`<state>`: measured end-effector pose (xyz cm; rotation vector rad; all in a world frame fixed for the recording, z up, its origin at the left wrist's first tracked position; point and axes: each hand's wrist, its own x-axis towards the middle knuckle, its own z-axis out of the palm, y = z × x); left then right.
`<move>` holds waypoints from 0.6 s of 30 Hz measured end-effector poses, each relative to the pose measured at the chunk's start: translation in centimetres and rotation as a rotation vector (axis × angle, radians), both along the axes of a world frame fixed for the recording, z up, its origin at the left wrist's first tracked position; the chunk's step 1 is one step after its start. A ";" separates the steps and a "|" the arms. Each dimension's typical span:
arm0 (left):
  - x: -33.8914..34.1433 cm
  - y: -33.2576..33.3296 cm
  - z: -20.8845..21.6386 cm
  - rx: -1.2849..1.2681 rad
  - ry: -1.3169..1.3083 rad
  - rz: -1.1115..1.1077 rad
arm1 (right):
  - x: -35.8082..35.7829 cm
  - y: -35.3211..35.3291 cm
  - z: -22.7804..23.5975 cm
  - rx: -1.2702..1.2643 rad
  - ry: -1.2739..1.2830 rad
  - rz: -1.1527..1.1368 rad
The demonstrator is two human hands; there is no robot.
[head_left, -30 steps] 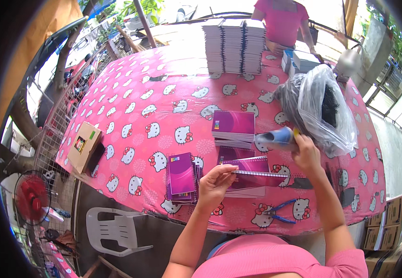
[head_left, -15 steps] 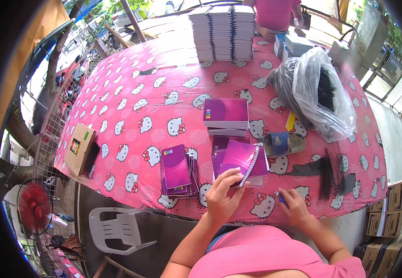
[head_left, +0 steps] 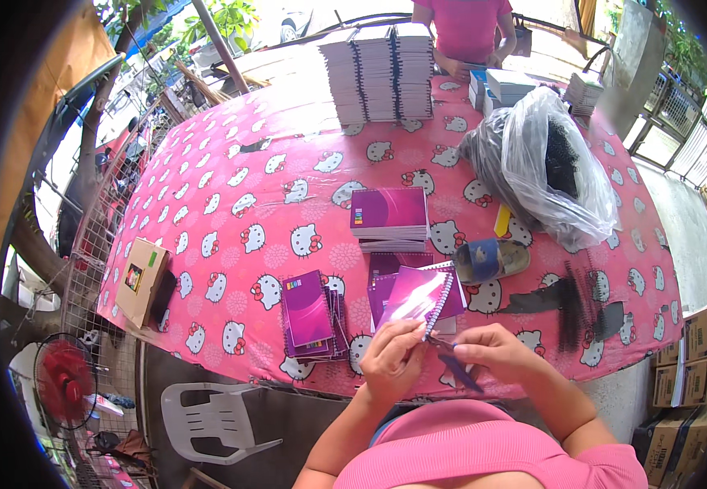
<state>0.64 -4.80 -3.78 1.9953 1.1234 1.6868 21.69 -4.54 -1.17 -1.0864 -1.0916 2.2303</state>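
Note:
A purple spiral notebook (head_left: 420,298) is held at its near corner by my left hand (head_left: 394,350), fingers closed round it. Its coil runs along the right edge, and glare washes over the cover. My right hand (head_left: 496,350) grips a blue-handled hand tool (head_left: 461,372), pliers or cutters by its shape. The tool's tip is at the near end of the coil, close to my left fingers. Under the held notebook lie several more purple notebooks (head_left: 398,262). Farther back is a neat notebook stack (head_left: 388,209); another pile (head_left: 308,310) sits to the left.
A pink patterned cloth (head_left: 231,220) covers the table. Black coils (head_left: 573,310) lie at right, near a sandal (head_left: 492,259) and a plastic bag of coils (head_left: 561,159). Tall bound stacks (head_left: 378,77) stand behind; a person (head_left: 467,28) works there. A cardboard box (head_left: 140,281) is left.
My right hand has moved up and left with the blue-handled tool, bringing it to the notebook's coil end. My left hand still holds the notebook, slightly lower. The view has shifted a little.

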 end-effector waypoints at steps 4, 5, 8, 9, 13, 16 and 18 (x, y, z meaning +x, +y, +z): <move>-1.8 0.4 -0.6 -0.015 -0.182 0.220 | -1.1 -1.7 0.3 0.553 -0.317 -0.075; -3.2 0.3 -0.6 -0.052 -0.410 0.302 | -0.5 -2.1 -0.5 0.751 -0.476 -0.073; -8.8 0.1 -1.2 -0.125 -0.813 0.511 | 3.9 -3.6 -6.6 1.135 -0.952 -0.074; -11.0 -0.4 -3.1 -0.219 -0.695 0.609 | 4.2 -3.4 -6.8 1.229 -1.000 -0.071; -15.6 -1.7 -9.1 -0.529 -0.345 0.911 | 3.1 -0.3 -6.7 1.111 -0.872 -0.305; -14.9 -1.1 -8.8 -0.471 -0.165 1.075 | -0.4 5.3 -4.1 0.656 -0.571 -0.537; -13.3 -0.2 -7.5 -0.406 -0.073 1.074 | -1.3 7.1 -5.2 0.712 -0.682 -0.408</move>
